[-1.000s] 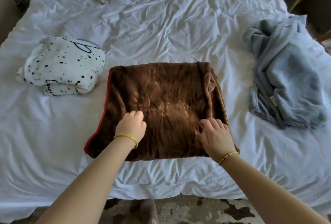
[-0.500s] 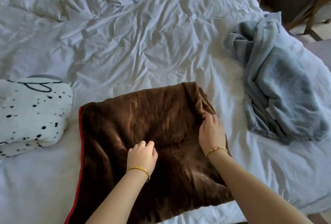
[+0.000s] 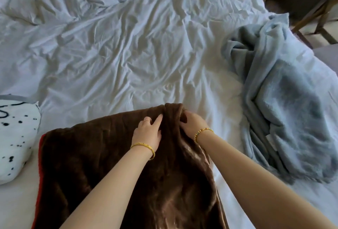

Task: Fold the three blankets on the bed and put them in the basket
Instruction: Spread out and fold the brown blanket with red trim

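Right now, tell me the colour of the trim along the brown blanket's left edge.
Red trim, clearest in the head view.

Head view, seemingly close above bed (image 3: 139, 54)
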A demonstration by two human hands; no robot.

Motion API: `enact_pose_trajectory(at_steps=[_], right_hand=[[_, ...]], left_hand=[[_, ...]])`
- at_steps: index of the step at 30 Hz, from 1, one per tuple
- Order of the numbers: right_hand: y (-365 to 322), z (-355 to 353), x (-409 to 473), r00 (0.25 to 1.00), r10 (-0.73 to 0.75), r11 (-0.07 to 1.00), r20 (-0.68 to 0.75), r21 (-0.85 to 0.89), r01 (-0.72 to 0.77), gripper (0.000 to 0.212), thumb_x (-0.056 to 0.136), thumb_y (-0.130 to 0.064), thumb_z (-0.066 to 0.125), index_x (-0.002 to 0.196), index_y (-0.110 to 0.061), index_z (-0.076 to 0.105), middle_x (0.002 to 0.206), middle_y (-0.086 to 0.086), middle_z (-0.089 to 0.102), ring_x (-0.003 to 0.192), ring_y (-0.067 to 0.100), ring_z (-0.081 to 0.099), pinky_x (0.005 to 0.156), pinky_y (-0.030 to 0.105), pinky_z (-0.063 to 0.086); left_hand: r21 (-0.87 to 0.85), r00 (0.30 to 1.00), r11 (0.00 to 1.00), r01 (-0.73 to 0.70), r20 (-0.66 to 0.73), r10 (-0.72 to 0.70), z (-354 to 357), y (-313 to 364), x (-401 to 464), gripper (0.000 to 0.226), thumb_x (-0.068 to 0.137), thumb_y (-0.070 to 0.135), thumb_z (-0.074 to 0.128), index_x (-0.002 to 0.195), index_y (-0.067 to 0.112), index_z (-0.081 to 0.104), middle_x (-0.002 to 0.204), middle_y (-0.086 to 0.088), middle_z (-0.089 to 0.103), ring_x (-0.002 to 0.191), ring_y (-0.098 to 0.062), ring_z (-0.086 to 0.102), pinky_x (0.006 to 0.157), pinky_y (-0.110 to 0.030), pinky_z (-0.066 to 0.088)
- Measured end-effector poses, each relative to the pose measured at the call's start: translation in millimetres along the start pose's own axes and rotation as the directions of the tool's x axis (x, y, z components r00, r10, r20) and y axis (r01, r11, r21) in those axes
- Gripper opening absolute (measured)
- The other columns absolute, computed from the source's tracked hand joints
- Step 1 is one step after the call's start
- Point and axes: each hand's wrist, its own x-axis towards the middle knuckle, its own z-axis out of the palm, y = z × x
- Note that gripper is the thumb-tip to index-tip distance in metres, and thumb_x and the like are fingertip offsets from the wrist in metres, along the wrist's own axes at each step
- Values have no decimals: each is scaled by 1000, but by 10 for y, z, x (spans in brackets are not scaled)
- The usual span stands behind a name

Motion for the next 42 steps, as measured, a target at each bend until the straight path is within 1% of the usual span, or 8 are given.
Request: enact_pose_trajectory(at_steps=[9, 12, 16, 23, 29, 33, 39, 42], right_hand=[[205, -102, 180, 897, 409, 837, -170, 460, -295, 30, 92, -9, 34, 63, -11, 41, 61, 0, 43, 69, 23, 42, 56, 29, 29], [209, -187, 247, 933, 252, 907, -259, 400, -134, 20, 91, -9, 37, 86, -9, 57, 84, -3, 50, 78, 16, 47, 62, 24, 33], [179, -226, 340, 999, -21, 976, 43, 219, 11, 21, 88, -11, 45, 98, -10, 63, 93, 8, 66, 82, 23, 56, 63, 22, 38], [183, -142, 320, 997, -20, 994, 80, 109, 11, 7, 88, -12, 40, 83, -14, 44, 85, 6, 56, 81, 28, 52, 65, 27, 33], [482, -238, 344, 939, 315, 852, -140, 478, -215, 7, 96, -13, 39, 89, -10, 38, 74, 1, 50, 74, 25, 47, 60, 28, 31], [413, -236, 377, 969, 163, 908, -186, 413, -73, 19, 95, -11, 41, 103, -8, 59, 96, 4, 60, 89, 21, 55, 74, 23, 37], [30, -226, 611, 995, -22, 990, 96, 143, 8, 23, 90, -20, 46, 73, -13, 60, 67, 2, 53, 69, 23, 50, 57, 24, 37], [-16, -222, 655, 998, -12, 1000, 58, 17, 11, 16, 88, -13, 42, 79, -14, 55, 76, 1, 52, 74, 25, 49, 64, 28, 37]], left_hand=[[112, 977, 971, 211, 11, -213, 94, 170, 176, 55, 96, 45, 34, 147, 35, 14, 133, -6, 34, 116, -25, 39, 85, -34, 42], [112, 969, 962, 247, -58, -242, 102, 212, 200, 49, 95, 44, 37, 142, 30, 28, 129, -7, 39, 113, -25, 42, 86, -34, 41], [103, 971, 974, 201, -156, -183, 91, 250, 259, 28, 96, 32, 42, 121, 22, 49, 116, -4, 48, 101, -23, 48, 80, -31, 40], [-68, 902, 928, 366, -220, -372, 2, 152, 323, 19, 98, 24, 37, 108, 15, 51, 113, -8, 55, 94, -28, 54, 73, -37, 42], [-63, 919, 939, 339, -193, -345, 41, 40, 336, 25, 98, 31, 36, 99, 14, 54, 104, -8, 59, 93, -28, 52, 70, -35, 37], [-135, 914, 940, 313, -227, -337, 30, 25, 391, 31, 99, 30, 32, 110, 16, 57, 107, -8, 61, 96, -29, 55, 73, -36, 40], [-413, 954, 884, 220, -96, -282, -38, 96, 602, 33, 98, 30, 42, 118, 17, 64, 109, -10, 58, 102, -25, 56, 88, -27, 40], [-253, 962, 931, 262, -9, -273, -15, 79, 652, 37, 98, 39, 37, 125, 27, 58, 116, -6, 54, 110, -24, 51, 95, -35, 43]])
